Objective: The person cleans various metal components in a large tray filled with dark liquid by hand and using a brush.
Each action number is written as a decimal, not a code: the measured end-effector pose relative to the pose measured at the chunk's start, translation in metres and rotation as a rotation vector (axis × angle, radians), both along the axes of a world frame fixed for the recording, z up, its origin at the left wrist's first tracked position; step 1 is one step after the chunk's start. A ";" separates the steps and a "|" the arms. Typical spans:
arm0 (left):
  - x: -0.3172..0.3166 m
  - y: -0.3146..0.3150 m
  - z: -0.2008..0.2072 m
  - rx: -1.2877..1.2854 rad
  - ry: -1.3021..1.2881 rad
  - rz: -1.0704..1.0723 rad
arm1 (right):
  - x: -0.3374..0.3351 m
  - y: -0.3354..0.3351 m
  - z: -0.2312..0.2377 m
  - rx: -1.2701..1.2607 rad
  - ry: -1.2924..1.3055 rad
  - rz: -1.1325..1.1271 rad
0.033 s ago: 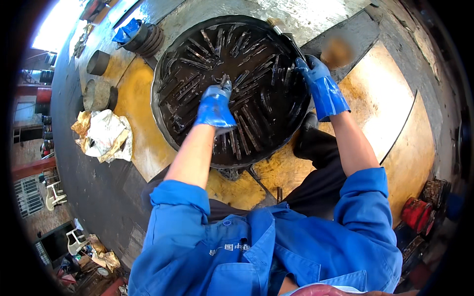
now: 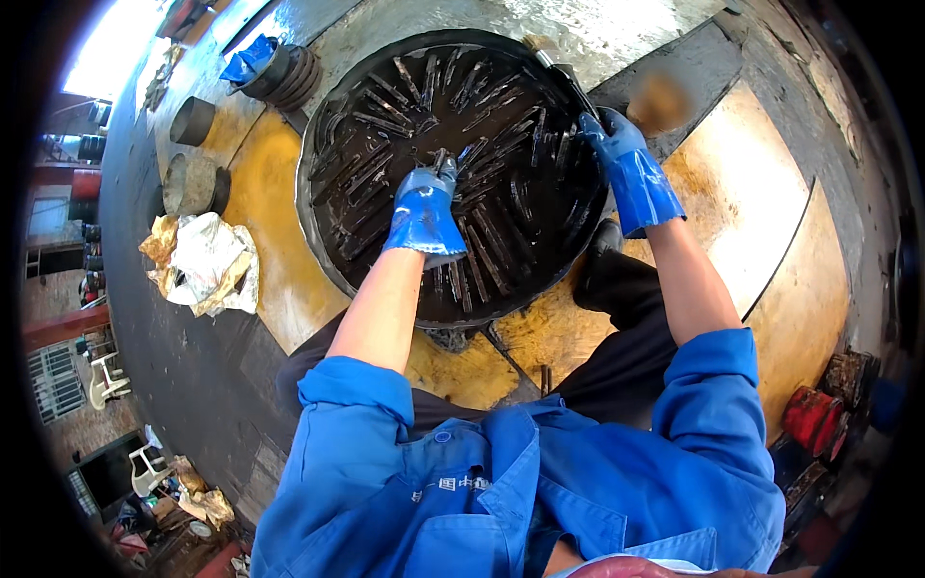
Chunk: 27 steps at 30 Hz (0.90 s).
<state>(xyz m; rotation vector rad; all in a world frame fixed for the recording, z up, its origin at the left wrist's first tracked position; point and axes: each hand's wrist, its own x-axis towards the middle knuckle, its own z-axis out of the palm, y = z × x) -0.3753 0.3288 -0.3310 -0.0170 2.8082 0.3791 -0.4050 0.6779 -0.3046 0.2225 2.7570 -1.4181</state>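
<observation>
A large round black pan (image 2: 306, 207) lies in front of me, with many dark, wet-looking strips (image 2: 387, 125) set in a rough ring around its middle. My left hand (image 2: 424, 207), in a blue glove, is over the pan's centre with its fingers bent together and their tips dark; what they grip is hidden. At the pan's right rim my right hand (image 2: 621, 169), also gloved in blue, is closed on the dark handle of a brush (image 2: 576, 90). The brush's pale bristles point away from me, beyond the far right rim.
Left of the pan are a crumpled white and tan cloth (image 2: 207, 265), two round metal containers (image 2: 193, 121) and a stack of dark buckets (image 2: 279, 79) with blue material on top. Yellow-stained boards (image 2: 275, 202) cover part of the floor. A red drum (image 2: 814, 421) is at the far right.
My left hand has shifted slightly to the right and its wrist has turned a little. My right hand and the brush are almost unmoved.
</observation>
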 end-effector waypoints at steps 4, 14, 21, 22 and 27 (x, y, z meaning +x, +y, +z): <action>-0.033 -0.026 -0.004 0.165 -0.144 0.235 | -0.002 -0.016 0.010 -0.038 -0.043 -0.003; -0.013 -0.011 0.020 0.115 0.001 0.062 | -0.007 -0.007 -0.005 -0.014 0.010 -0.007; -0.009 0.013 0.014 0.198 -0.149 0.316 | -0.013 0.006 -0.031 -0.056 0.051 0.002; -0.004 0.013 0.014 0.180 -0.058 0.351 | -0.008 0.001 -0.022 -0.050 -0.004 0.001; -0.007 -0.017 0.011 0.311 -0.003 0.334 | -0.012 -0.008 -0.013 -0.108 -0.008 -0.002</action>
